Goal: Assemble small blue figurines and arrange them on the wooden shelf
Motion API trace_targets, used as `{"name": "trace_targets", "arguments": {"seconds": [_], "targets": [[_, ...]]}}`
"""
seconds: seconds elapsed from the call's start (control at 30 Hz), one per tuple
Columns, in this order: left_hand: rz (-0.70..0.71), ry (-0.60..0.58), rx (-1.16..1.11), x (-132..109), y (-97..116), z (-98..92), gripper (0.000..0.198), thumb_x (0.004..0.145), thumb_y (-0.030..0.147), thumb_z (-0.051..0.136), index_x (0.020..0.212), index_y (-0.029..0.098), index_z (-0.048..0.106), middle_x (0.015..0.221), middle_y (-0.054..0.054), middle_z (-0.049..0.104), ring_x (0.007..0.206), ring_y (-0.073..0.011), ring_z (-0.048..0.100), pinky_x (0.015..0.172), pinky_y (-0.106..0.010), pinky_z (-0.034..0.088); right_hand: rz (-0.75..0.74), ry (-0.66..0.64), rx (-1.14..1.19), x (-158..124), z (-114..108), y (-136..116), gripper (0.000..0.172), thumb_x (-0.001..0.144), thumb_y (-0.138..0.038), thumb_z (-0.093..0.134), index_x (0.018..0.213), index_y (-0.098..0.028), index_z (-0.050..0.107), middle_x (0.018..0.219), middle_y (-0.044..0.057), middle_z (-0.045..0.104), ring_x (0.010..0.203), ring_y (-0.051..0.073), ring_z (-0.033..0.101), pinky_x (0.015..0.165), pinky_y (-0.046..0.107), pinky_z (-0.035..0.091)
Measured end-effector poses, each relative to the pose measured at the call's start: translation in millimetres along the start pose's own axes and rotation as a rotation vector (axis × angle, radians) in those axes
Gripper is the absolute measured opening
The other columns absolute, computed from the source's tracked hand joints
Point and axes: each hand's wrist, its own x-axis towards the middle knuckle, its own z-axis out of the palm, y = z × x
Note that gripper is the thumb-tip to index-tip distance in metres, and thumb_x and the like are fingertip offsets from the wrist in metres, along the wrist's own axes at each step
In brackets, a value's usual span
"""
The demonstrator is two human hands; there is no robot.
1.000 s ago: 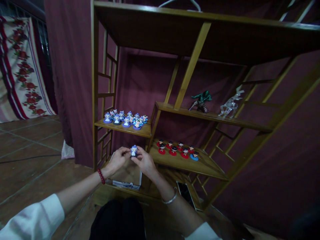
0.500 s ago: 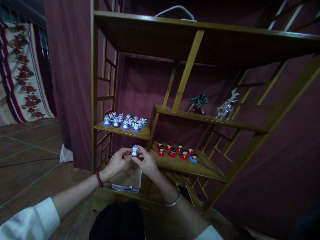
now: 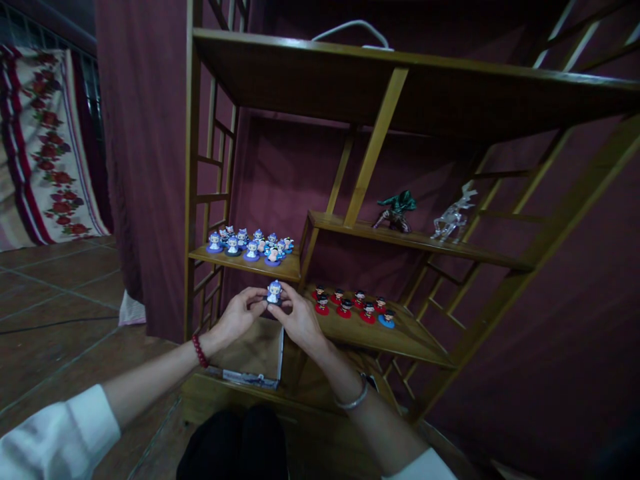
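Observation:
Between my two hands is a small purple-and-white figurine (image 3: 274, 293) on a dark base, held upright. My left hand (image 3: 241, 311) pinches its left side, and my right hand (image 3: 299, 319) pinches the right side. Just beyond them, several similar purple-and-white figurines (image 3: 253, 251) stand grouped on the left shelf (image 3: 287, 270). Below my hands lies an open shallow box (image 3: 255, 350) with a brown inside. To the right, several dark-haired figurines on red bases (image 3: 345, 307) stand on a lower shelf (image 3: 360, 331), one of them on a blue base (image 3: 387, 318).
The wooden shelf unit (image 3: 377, 133) has lattice sides and uprights. A green crouching figure (image 3: 398, 212) and a clear deer-like ornament (image 3: 454, 217) occupy the middle shelf. A white cable (image 3: 353, 25) rests on top. A purple curtain (image 3: 143, 167) hangs at left; my knees (image 3: 235, 443) are close in front.
Both hands have lifted the figurine slightly and shifted a little right, bringing it nearer the left shelf's edge in view. The grip stays on it. The camera view has moved slightly.

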Motion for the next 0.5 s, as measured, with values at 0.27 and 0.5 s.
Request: {"name": "trace_targets", "arguments": {"seconds": [0.27, 0.5], "targets": [[0.061, -0.009, 0.012, 5.9, 0.2, -0.6, 0.026, 0.071, 0.026, 0.055, 0.093, 0.014, 0.058, 0.093, -0.008, 0.062, 0.086, -0.0178, 0.059, 0.079, -0.034, 0.047, -0.012, 0.025, -0.036, 3.7, -5.2, -8.9, 0.045, 0.071, -0.029, 0.060, 0.115, -0.022, 0.051, 0.095, 0.004, 0.065, 0.074, 0.014, 0.062, 0.072, 0.029, 0.051], [0.097, 0.004, 0.062, 8.1, 8.3, -0.9, 0.023, 0.073, 0.023, 0.054, 0.093, 0.014, 0.058, 0.093, -0.006, 0.060, 0.081, -0.0149, 0.059, 0.077, -0.031, 0.047, -0.033, 0.052, -0.033, 8.4, -5.1, -6.4, 0.047, 0.072, -0.029, 0.059, 0.117, -0.022, 0.050, 0.104, 0.005, 0.063, 0.078, 0.015, 0.062, 0.074, 0.030, 0.052]]}}
